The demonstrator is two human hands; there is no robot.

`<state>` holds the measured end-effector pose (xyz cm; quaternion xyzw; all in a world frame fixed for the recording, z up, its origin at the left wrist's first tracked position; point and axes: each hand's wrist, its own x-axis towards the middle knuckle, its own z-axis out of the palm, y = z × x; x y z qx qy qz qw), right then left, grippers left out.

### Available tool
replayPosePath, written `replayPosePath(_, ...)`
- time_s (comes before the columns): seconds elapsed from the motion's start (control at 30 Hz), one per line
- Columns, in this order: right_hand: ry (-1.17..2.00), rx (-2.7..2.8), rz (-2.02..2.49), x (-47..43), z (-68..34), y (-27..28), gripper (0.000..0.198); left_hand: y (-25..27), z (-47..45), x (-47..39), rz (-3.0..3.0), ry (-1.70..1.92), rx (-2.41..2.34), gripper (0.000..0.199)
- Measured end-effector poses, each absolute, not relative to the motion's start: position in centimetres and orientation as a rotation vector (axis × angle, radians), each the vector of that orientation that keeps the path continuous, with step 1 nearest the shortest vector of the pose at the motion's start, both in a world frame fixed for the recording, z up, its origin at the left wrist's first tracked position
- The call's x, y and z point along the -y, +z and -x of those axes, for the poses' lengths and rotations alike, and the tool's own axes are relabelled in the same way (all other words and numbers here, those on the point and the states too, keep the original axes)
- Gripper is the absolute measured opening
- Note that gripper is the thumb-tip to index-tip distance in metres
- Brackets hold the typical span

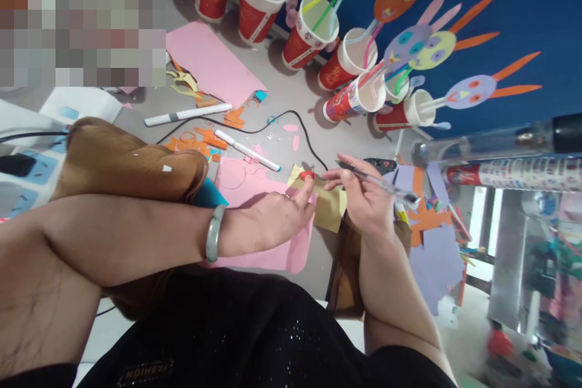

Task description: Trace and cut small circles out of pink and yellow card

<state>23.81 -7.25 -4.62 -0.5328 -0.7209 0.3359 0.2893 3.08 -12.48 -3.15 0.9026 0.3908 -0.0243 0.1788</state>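
Note:
My left hand (282, 215), with a pale green bangle (214, 233) at the wrist, lies low over a pink paper sheet (277, 257). Its index finger reaches out and touches a small red piece (307, 175) at the edge of a yellow paper (331, 209). The other fingers are partly bent; nothing shows gripped in them. Between the fingers of my right hand (368, 200) is a clear-barrelled pen (382, 182), held just right of the red piece. Circles are drawn on the pink sheet's upper part.
Red-and-white paper cups (310, 33) with straws and paper rabbit faces line the blue wall. White markers (188, 114), orange scraps (197, 140) and a black cable (313, 144) lie on the table. A brown pouch (136, 160) is left, purple paper (434, 264) right.

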Motion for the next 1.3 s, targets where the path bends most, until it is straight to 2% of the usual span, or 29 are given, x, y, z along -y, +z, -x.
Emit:
replayPosePath(0.23,0.885,2.104,1.441,4.4,-21.5,-3.3,0.033,-2.8,-2.8,12.3,-2.615,-0.199,-1.013,0.059)
replayPosePath(0.5,1.132,2.326,1.345,1.2,-19.9,-4.7,0.012,-2.2,-2.3,12.1,-2.623,-0.153,-0.979,0.047)
replayPosePath(0.87,1.213,2.394,1.38,0.7,-19.6,-4.5,0.013,-3.0,-2.5,12.4,-2.633,-0.063,-1.023,0.038)
replayPosePath(1.3,1.228,2.328,1.363,0.5,-19.9,-5.0,0.012,-2.0,-2.4,12.0,-2.576,-0.183,-0.965,0.038)
